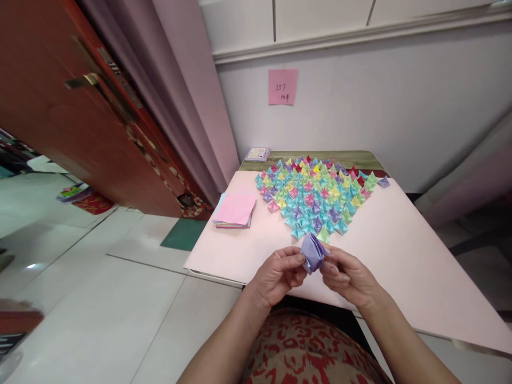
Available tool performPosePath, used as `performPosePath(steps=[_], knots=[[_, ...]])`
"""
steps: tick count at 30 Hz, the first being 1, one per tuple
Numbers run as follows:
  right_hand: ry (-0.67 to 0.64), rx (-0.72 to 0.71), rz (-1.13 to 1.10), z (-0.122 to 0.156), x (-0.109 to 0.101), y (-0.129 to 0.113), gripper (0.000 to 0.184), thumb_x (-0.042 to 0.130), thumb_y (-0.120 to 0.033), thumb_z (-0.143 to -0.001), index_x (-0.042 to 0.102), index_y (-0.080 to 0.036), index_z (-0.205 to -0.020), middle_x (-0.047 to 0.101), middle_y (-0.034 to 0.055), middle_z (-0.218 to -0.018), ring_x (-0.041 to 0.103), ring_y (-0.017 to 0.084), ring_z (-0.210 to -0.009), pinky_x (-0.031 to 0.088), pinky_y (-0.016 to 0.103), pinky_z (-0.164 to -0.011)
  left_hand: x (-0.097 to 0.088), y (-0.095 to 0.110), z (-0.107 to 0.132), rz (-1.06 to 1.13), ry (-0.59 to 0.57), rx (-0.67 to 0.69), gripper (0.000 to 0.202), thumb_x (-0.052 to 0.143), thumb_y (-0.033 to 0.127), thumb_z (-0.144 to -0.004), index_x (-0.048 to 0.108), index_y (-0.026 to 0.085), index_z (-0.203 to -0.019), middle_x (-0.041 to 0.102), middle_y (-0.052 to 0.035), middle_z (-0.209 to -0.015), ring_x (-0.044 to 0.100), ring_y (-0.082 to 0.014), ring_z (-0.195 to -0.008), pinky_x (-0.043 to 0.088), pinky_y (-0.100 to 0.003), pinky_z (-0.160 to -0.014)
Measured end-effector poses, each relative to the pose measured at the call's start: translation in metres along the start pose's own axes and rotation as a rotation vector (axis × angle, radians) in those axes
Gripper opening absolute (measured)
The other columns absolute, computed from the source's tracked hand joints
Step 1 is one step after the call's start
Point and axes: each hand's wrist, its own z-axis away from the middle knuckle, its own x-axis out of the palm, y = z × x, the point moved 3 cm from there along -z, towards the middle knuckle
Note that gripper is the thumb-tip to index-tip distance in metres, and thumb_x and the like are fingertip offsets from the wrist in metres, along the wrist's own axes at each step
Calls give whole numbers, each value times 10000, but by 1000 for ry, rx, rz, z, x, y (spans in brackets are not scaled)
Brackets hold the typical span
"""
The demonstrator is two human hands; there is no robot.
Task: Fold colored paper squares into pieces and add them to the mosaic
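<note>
Both hands meet at the near edge of the pink-covered table, pinching a partly folded lavender paper piece between them. My left hand grips its left side with thumb and fingers closed. My right hand holds the right side, fingers curled. Just beyond the piece lies a large triangular spread of several small folded paper shapes in teal, green, yellow, pink, purple and red.
A stack of square coloured paper, pink on top, lies at the table's left edge. A small paper packet sits at the far left corner. A pink sticky note is on the wall. A red-brown door and curtain stand left.
</note>
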Motion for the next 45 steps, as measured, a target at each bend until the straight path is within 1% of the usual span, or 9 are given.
performPosePath(steps=[3, 8, 15, 19, 22, 26, 31, 39, 45], knots=[[-16, -18, 32, 1, 4, -2, 340, 791, -376, -683, 506, -195, -718, 448, -97, -469, 136, -8, -348, 123, 127, -345, 1, 0, 0, 24, -57, 2, 301, 834, 333, -643, 655, 126, -768, 560, 9, -572, 411, -39, -415, 185, -199, -410], [46, -75, 151, -1, 2, -2, 395, 781, -488, -719, 521, -191, -714, 453, -73, -504, 269, 15, -374, 187, 138, -352, 1, 1, -2, 26, -6, 41, 297, 843, 314, -642, 645, 124, -755, 579, 1, -596, 488, -65, -484, 299, -189, -460], [130, -244, 485, 2, 1, -6, 335, 810, -429, -726, 588, -178, -709, 552, -37, -531, 478, 74, -472, 401, 190, -463, 3, 7, 0, -122, 82, 294, 276, 834, 291, -675, 611, 129, -682, 636, -30, -760, 573, -114, -686, 444, -235, -672], [187, -382, 602, 3, 4, -10, 354, 866, -403, -646, 637, -190, -811, 617, -17, -632, 541, 108, -555, 450, 220, -505, 1, 9, 1, -227, 217, 408, 323, 869, 212, -601, 656, 147, -835, 668, -44, -928, 623, -158, -811, 480, -258, -726], [220, -454, 639, 1, 5, -8, 338, 833, -420, -691, 662, -192, -872, 632, -5, -666, 547, 114, -566, 460, 231, -511, -1, 10, 1, -227, 278, 454, 416, 873, 217, -595, 671, 161, -954, 682, -48, -969, 647, -161, -823, 501, -270, -741], [270, -525, 634, 0, 6, -3, 286, 805, -411, -724, 685, -188, -858, 654, 10, -687, 560, 120, -559, 479, 250, -523, 3, 5, 1, -244, 233, 352, 346, 858, 280, -636, 703, 116, -898, 705, -55, -821, 650, -148, -723, 521, -279, -731], [300, -589, 671, 2, 10, -3, 221, 777, -355, -752, 738, -216, -920, 653, 2, -648, 567, 135, -542, 499, 279, -525, 7, 3, 5, -295, 229, 224, 414, 838, 431, -638, 720, 95, -850, 703, -79, -692, 633, -156, -555, 560, -302, -572], [185, -580, 707, 7, 9, -5, 243, 650, -429, -868, 773, -227, -919, 690, 59, -905, 626, 163, -673, 548, 312, -643, 7, 6, 10, -341, 262, 274, 374, 802, 457, -678, 700, 121, -808, 710, -65, -682, 627, -142, -492, 547, -270, -504], [202, -557, 651, 7, 12, -5, 285, 819, -405, -704, 751, -228, -916, 674, 23, -700, 600, 167, -613, 528, 305, -590, 10, 3, 12, -364, 226, 282, 341, 772, 424, -717, 694, 118, -845, 680, -43, -654, 608, -128, -468, 539, -255, -479]])
